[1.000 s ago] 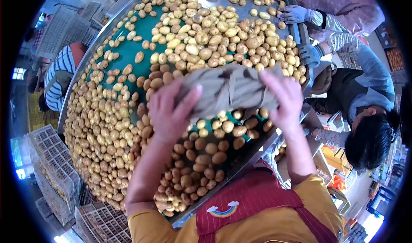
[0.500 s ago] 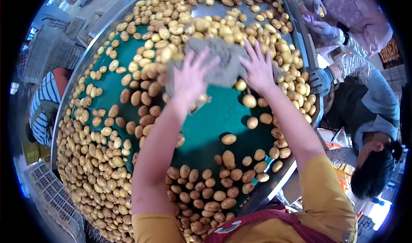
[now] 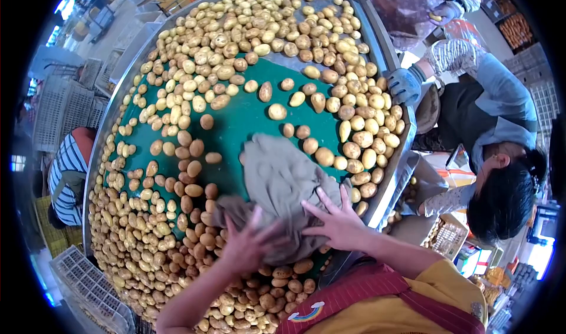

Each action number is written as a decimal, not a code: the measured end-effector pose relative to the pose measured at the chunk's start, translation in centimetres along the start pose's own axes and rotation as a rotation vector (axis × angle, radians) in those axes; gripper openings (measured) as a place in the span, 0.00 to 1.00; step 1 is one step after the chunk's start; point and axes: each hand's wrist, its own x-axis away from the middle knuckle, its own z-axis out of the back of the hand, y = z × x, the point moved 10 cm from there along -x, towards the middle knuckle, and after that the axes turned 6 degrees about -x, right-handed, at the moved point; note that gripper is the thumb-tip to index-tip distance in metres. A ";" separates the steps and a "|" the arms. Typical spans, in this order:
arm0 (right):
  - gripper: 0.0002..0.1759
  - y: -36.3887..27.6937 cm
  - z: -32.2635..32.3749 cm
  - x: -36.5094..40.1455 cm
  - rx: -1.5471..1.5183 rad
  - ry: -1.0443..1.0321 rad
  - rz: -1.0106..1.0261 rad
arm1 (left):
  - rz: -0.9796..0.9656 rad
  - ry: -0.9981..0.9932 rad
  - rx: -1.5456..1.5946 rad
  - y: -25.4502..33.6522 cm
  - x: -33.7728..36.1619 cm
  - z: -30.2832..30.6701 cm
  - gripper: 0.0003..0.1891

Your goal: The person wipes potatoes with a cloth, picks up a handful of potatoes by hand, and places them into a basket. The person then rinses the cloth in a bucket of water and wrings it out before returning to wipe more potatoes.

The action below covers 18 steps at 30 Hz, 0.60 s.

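A crumpled grey cloth (image 3: pixel 277 172) lies over the near part of the green table surface (image 3: pixel 227 127). My left hand (image 3: pixel 250 245) rests at the cloth's lower left, its fingers spread and a little blurred. On the cloth's right side lies my right hand (image 3: pixel 339 219), fingers apart and pressed flat. Many potatoes (image 3: pixel 135 234) surround the cloth, heaped at the left and spread along the far and right sides.
A metal rim (image 3: pixel 394 175) borders the table on the right. A co-worker's gloved hand (image 3: pixel 405 86) rests on that rim. Another gloved hand (image 3: pixel 446 12) is at the upper right. A person in stripes (image 3: pixel 68 175) bends at the left, near plastic crates (image 3: pixel 88 281).
Both my hands and the cloth have moved from the far potatoes back toward my body. More green surface shows beyond them. The view has also shifted.
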 end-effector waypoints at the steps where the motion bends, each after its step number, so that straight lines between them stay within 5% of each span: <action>1: 0.39 -0.5 -0.6 0.6 -0.010 -0.016 0.025 | 0.063 -0.060 0.088 -0.4 -0.4 -3.2 0.36; 2: 0.35 0.6 -0.7 -0.4 0.009 0.087 0.043 | 0.128 -0.126 0.183 -0.6 -0.9 -7.7 0.34; 4: 0.28 2.0 0.8 -2.6 0.077 0.262 0.093 | 0.256 0.040 0.141 -2.9 -2.3 -4.5 0.30; 7: 0.23 5.6 5.5 -8.4 0.093 0.460 -0.104 | 0.343 0.514 -0.150 -10.1 -5.5 3.8 0.25; 9: 0.20 7.5 8.2 -12.3 -0.015 0.406 -0.242 | 0.588 0.542 0.082 -16.8 -5.7 3.0 0.19; 11: 0.21 4.5 9.6 -12.3 -0.119 0.485 -0.202 | 0.529 0.856 0.520 -18.4 -1.4 5.6 0.16; 13: 0.23 -2.4 9.1 -8.1 -0.141 0.462 0.010 | 0.505 0.896 0.405 -14.9 5.4 6.2 0.15; 14: 0.26 -6.0 7.2 -6.0 -0.125 0.314 0.114 | 0.315 0.971 0.169 -10.6 8.7 7.2 0.14; 16: 0.28 -8.2 4.4 -3.2 -0.257 0.133 0.389 | 0.206 0.731 0.300 -4.1 12.3 5.5 0.12; 18: 0.27 -6.0 8.6 -3.5 -0.577 0.353 0.647 | 0.301 0.256 0.254 2.6 14.6 -1.4 0.28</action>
